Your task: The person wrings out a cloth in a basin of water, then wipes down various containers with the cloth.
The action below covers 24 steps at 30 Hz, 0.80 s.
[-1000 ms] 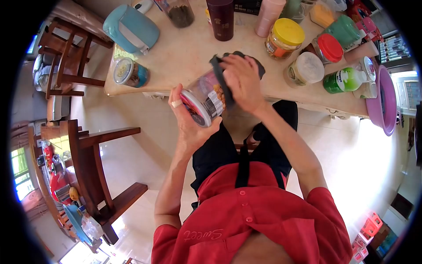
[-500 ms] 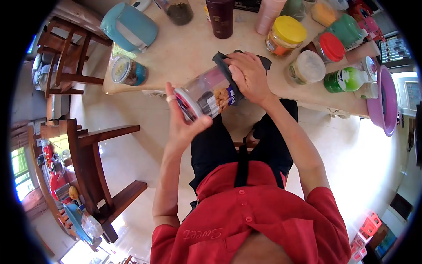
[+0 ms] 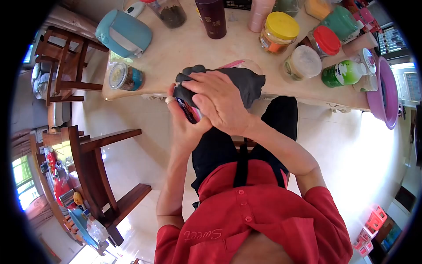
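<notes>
Above my lap, at the table's near edge, I hold a clear plastic jar mostly hidden by a dark grey cloth (image 3: 250, 83). My left hand (image 3: 183, 130) grips the jar's left end, thumb below and fingers around the far side. A bit of its dark, colourful label (image 3: 189, 111) shows between my hands. Spread over the jar, the cloth lies under my right hand (image 3: 222, 105), whose fingers press it around the left end. Past the cloth, a transparent part of the jar (image 3: 250, 65) appears to show.
On the table (image 3: 176, 53) are a blue pitcher (image 3: 125, 33), a small lidded tub (image 3: 126, 77), a dark purple cup (image 3: 212, 20) and a yellow-lidded jar (image 3: 280, 33). More jars and a green bottle (image 3: 343, 74) crowd the right, beside a purple basin (image 3: 382, 99). Wooden chairs (image 3: 94, 167) stand left.
My right hand and the cloth have slid left along the jar, from its right end to its left end, and now cover most of it. My left hand stays at the left end.
</notes>
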Each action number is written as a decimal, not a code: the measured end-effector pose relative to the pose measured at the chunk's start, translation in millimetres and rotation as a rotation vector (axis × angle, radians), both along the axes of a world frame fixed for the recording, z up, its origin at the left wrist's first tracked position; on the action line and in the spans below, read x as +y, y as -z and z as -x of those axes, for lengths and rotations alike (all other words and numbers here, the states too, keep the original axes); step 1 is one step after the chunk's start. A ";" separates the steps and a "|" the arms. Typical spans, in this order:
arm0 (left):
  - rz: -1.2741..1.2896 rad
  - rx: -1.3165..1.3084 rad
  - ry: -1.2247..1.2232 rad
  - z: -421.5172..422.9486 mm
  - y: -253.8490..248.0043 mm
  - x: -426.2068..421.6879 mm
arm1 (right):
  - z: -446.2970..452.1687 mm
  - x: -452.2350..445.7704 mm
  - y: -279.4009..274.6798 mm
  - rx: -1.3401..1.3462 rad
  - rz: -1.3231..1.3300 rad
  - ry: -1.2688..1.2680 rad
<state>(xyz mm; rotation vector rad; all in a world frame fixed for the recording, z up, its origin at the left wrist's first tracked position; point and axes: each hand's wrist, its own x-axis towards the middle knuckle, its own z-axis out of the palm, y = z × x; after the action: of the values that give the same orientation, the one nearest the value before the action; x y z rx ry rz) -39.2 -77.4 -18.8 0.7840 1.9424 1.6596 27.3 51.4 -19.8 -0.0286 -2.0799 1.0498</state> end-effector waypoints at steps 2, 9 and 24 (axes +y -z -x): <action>-0.004 -0.043 -0.006 1.8 7.7 -5.1 | 1.8 7.0 2.4 -0.053 -0.026 -0.057; -0.181 -0.244 -0.110 -6.0 8.6 -7.5 | -2.3 59.9 22.9 -0.306 -0.224 0.031; -0.096 0.200 0.001 6.4 7.4 2.8 | 7.5 6.8 -6.5 -0.023 0.182 -0.145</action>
<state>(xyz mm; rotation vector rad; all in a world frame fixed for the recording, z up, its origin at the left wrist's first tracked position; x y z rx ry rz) -45.6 -74.6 -26.2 1.0223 2.0056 1.7424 19.9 58.2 -13.3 0.0193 -2.0248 1.3310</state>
